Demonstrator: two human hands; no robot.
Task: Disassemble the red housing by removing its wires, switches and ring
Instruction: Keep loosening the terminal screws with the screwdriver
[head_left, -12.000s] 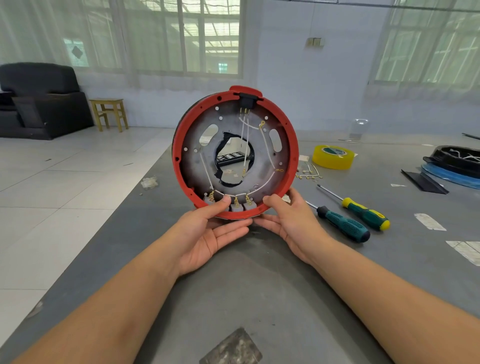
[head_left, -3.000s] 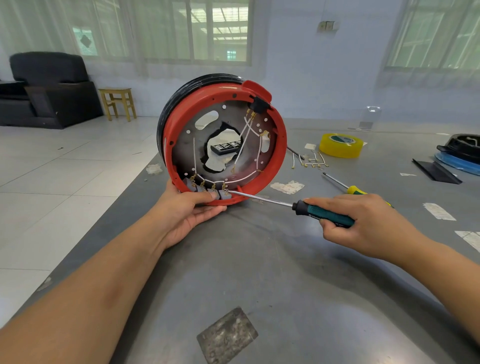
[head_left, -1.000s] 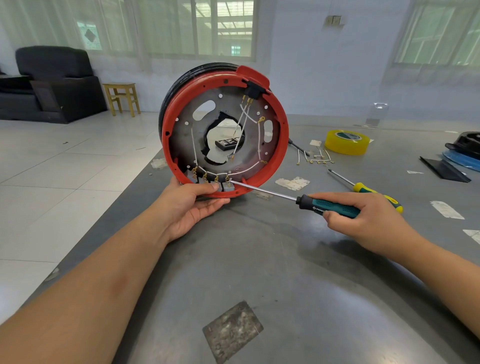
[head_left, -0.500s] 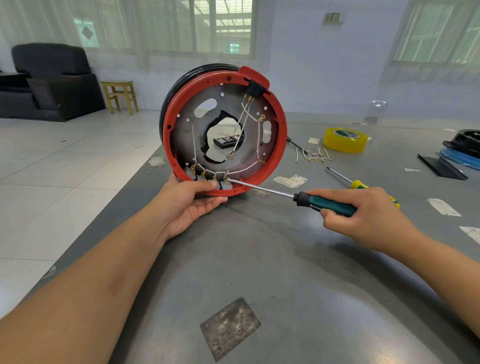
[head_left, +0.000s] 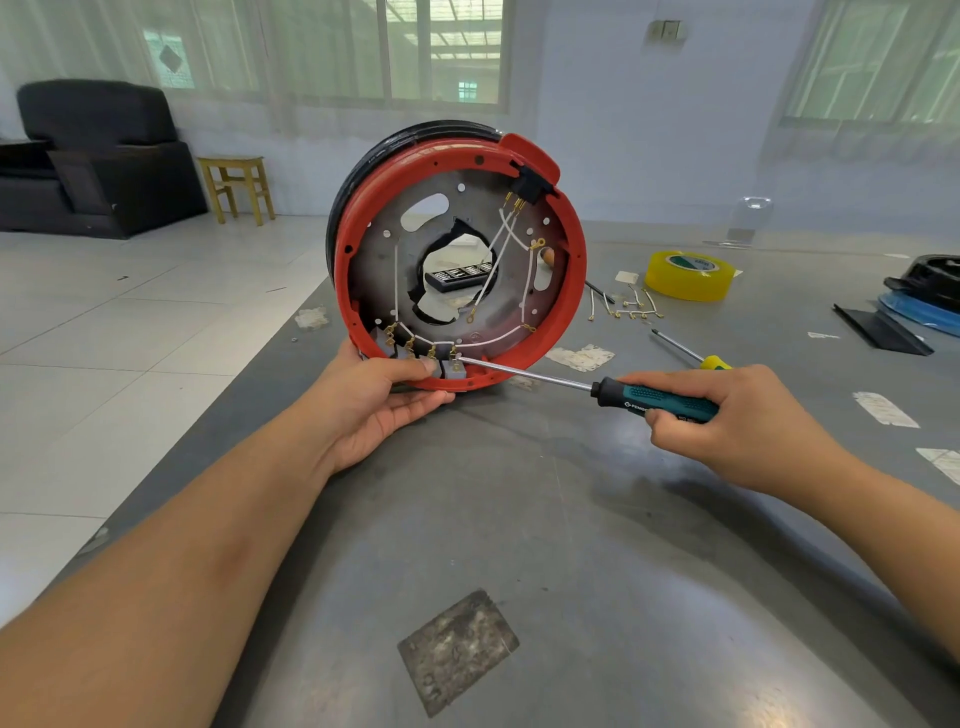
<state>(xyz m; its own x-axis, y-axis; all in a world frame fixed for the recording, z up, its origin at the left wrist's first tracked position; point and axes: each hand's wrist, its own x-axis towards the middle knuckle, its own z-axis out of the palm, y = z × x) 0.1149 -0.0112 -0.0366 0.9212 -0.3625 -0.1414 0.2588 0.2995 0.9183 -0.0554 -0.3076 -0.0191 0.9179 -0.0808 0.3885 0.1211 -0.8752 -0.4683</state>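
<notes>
The round red housing (head_left: 569, 291) stands on edge on the grey table, its open side facing me, a black ring (head_left: 363, 171) behind its rim. White wires (head_left: 488, 340) with brass terminals run across the grey metal plate inside to several grey switches (head_left: 451, 368) at the bottom rim. My left hand (head_left: 382, 400) holds the housing's lower rim, thumb pressed on the switches. My right hand (head_left: 737, 415) grips a teal-handled screwdriver (head_left: 654, 402); its tip touches the rightmost switch terminal.
A yellow-handled screwdriver (head_left: 714, 361) lies behind my right hand. Loose wires (head_left: 628, 306), a yellow tape roll (head_left: 688, 274), and black and blue parts (head_left: 924, 296) lie at the back right. The table's left edge runs diagonally beside my left arm.
Since 12 s ago my right hand picked up the teal screwdriver and brought its tip to the switch terminals. In the last second the housing and hands barely moved.
</notes>
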